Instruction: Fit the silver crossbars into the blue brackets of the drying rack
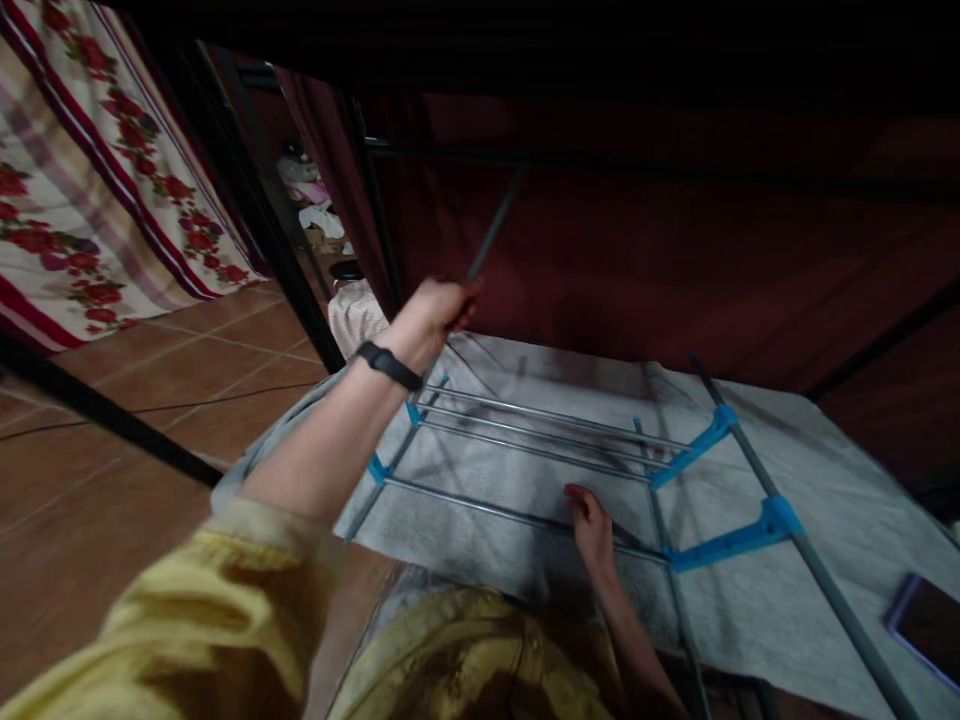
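Note:
My left hand (448, 305), with a dark band on its wrist, is wrapped around a slim grey metal tube (495, 228). The tube slants up and away toward the dark red cloth, and my forearm hides its lower course. Below lies a rack frame of thin metal bars (480, 508) joined by blue plastic connectors (727, 540). My right hand (592, 525) is beside the rack's nearest crossbar, its fingers loosely bent and apart. Whether it touches that bar is unclear.
A pale grey sheet (517, 560) lies under the rack. Dark metal posts (262, 210) and an overhead beam surround the space. Dark red cloth (675, 260) hangs behind. A phone (926, 622) rests at the right. Tiled floor (150, 480) and a flowered curtain (97, 170) are left.

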{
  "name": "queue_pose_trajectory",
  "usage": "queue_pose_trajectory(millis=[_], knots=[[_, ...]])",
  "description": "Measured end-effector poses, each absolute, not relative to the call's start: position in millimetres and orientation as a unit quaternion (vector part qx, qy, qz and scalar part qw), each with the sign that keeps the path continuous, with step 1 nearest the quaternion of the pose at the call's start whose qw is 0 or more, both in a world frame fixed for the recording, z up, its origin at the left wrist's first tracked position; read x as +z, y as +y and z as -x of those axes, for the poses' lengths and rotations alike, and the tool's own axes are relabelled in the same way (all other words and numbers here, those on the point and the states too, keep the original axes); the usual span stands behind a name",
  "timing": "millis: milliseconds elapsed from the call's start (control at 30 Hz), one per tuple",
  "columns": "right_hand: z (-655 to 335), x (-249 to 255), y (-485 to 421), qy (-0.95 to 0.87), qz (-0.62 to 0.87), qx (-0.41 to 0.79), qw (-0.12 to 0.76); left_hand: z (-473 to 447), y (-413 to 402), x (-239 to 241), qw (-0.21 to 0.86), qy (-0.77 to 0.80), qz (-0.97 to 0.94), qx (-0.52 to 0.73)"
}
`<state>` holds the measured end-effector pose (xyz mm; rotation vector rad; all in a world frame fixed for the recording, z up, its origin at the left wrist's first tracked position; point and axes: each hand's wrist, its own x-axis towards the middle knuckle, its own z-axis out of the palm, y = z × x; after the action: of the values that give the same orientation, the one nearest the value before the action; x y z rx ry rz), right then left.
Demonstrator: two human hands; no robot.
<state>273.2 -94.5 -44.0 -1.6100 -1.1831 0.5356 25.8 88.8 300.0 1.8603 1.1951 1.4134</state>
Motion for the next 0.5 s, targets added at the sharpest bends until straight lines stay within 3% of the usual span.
queue_pose_trajectory(millis=[133, 300, 500], knots=[[-287.5, -40.2, -100.7, -0.451, 0.661, 0.207, 0.564, -52.2, 42.1, 222.6, 0.335, 0.488, -0.662, 0.459], [-324.3, -36.6, -106.2, -0.360, 0.667, 0.124, 0.641, -13.6, -2.5, 127.4, 0.244, 0.644, -0.645, 0.331], [-380.6, -35.4, -86.3, -0.217, 0.686, 0.008, 0.695, 40.7, 17.2, 106.8, 0.122, 0.735, -0.602, 0.288]])
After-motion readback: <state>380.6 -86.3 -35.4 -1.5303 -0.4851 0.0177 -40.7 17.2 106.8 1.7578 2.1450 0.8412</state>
